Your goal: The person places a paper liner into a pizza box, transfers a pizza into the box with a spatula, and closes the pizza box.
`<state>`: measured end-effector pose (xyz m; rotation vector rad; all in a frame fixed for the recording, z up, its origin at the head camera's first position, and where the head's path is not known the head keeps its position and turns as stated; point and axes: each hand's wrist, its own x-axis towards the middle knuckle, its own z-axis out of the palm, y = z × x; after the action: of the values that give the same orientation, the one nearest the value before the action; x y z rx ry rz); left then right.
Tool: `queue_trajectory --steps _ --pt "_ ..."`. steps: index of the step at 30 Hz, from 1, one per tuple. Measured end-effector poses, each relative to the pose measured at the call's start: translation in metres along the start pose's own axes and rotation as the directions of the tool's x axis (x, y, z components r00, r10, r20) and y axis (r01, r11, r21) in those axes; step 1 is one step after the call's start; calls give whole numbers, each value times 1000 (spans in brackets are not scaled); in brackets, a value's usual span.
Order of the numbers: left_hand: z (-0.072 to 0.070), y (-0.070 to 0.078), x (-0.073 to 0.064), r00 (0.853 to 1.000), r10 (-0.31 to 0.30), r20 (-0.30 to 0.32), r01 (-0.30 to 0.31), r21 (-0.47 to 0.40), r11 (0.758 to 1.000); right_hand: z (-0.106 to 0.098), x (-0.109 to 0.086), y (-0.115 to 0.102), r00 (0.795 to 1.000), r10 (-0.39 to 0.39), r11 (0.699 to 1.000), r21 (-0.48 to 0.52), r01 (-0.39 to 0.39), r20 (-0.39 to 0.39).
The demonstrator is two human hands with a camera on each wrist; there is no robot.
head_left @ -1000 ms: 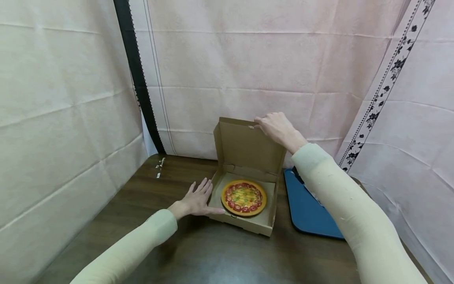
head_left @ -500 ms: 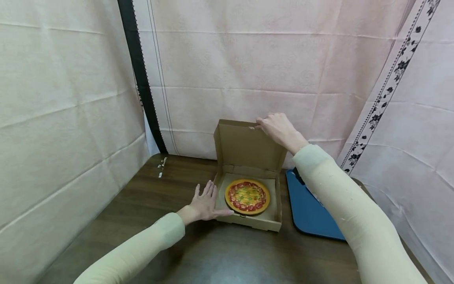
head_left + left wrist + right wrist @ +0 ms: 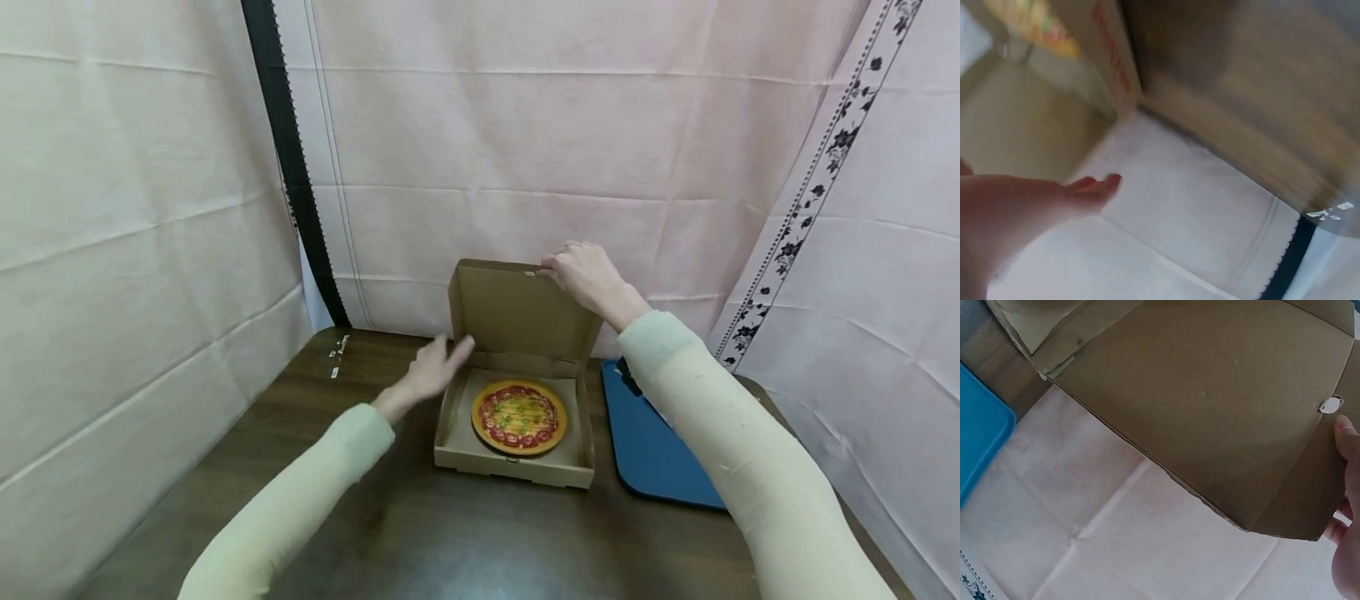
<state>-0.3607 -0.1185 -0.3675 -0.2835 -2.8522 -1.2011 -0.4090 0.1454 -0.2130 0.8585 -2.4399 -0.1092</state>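
Observation:
A cardboard pizza box (image 3: pixel 513 471) stands on the table with its lid (image 3: pixel 517 312) raised upright. Inside, on a paper liner, lies a pizza (image 3: pixel 519 417) with red and green topping. My right hand (image 3: pixel 588 279) grips the lid's top flap, thumb inside beside a small slot, as the right wrist view shows. My left hand (image 3: pixel 431 368) is raised at the left side of the lid, holding nothing, its thumb overlapping the lid in the head view. In the left wrist view that hand (image 3: pixel 1041 200) is blurred, near the box's side with red lettering (image 3: pixel 1110 53).
A blue tray (image 3: pixel 667 458) lies right of the box, partly hidden by my right sleeve, with a black object (image 3: pixel 628 377) at its far end. White cloth (image 3: pixel 525 133) hangs behind the table (image 3: pixel 375 358) and on both sides.
My left hand has left the box's front left corner and moved up and back toward the lid. The box has been turned slightly to face me squarely. My right hand keeps its grip.

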Motion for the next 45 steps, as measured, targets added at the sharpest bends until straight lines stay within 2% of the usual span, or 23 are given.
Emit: queue_trajectory --steps 2,4,6,8,11,13,18,20,22,24,25,27,29,31,33,35,36,37,39,41,43,45 --pt "-18 6 17 999 -15 -31 10 -156 988 -1 1 -1 1000 9 1000 10 -10 8" --pt "-35 15 31 999 -41 7 41 -308 951 -1 3 -1 1000 14 1000 17 -14 7" --pt "-48 27 39 995 -65 72 90 -420 903 -2 4 -1 1000 19 1000 23 -19 3" --pt "-53 37 47 988 -92 126 145 -524 839 -1 4 -2 1000 18 999 28 -18 -19" --pt "-54 49 52 978 -124 171 201 -582 788 0 3 -3 999 20 999 44 -18 -46" --pt "-53 52 56 974 -136 179 217 -590 778 0 2 -3 998 28 998 54 -25 -57" --pt "-54 59 56 976 -121 180 204 -569 797 -1 -3 -2 997 79 993 88 -78 -11" --pt "-54 60 56 975 -125 185 209 -560 802 -1 -6 0 993 115 983 140 -115 10" --pt "-53 62 57 971 -140 195 226 -549 804 0 -10 4 984 173 959 221 -177 40" --pt "-51 64 58 966 -158 204 246 -542 803 1 -15 9 962 258 910 312 -273 88" --pt "-51 64 59 964 -166 207 254 -540 802 2 -18 12 944 309 874 357 -329 114" --pt "-51 65 60 964 -169 207 256 -540 802 3 -24 18 896 400 776 448 -443 193" --pt "-51 65 61 965 -170 201 255 -545 799 4 -31 25 839 461 657 524 -542 290" --pt "-51 65 63 967 -163 196 246 -548 799 7 -37 30 772 480 515 580 -632 416" --pt "-52 66 63 968 -158 195 241 -550 800 11 -42 34 705 449 372 602 -706 549" --pt "-52 66 64 968 -148 201 236 -538 810 17 -47 36 639 401 240 598 -765 657" --pt "-51 67 64 968 -143 206 233 -532 814 19 -48 35 616 373 185 595 -782 694" --pt "-51 67 64 968 -138 210 231 -526 819 22 -49 35 605 348 136 599 -789 716" --pt "-51 68 64 966 -135 220 233 -517 823 25 -50 35 597 309 70 609 -790 740" --pt "-50 69 63 965 -139 221 237 -518 822 26 -49 34 609 283 41 625 -779 741" --pt "-50 70 63 965 -144 221 242 -525 816 26 -48 34 620 273 41 635 -771 736" --pt "-51 71 63 965 -147 218 244 -532 811 24 -47 34 627 268 63 636 -769 732"
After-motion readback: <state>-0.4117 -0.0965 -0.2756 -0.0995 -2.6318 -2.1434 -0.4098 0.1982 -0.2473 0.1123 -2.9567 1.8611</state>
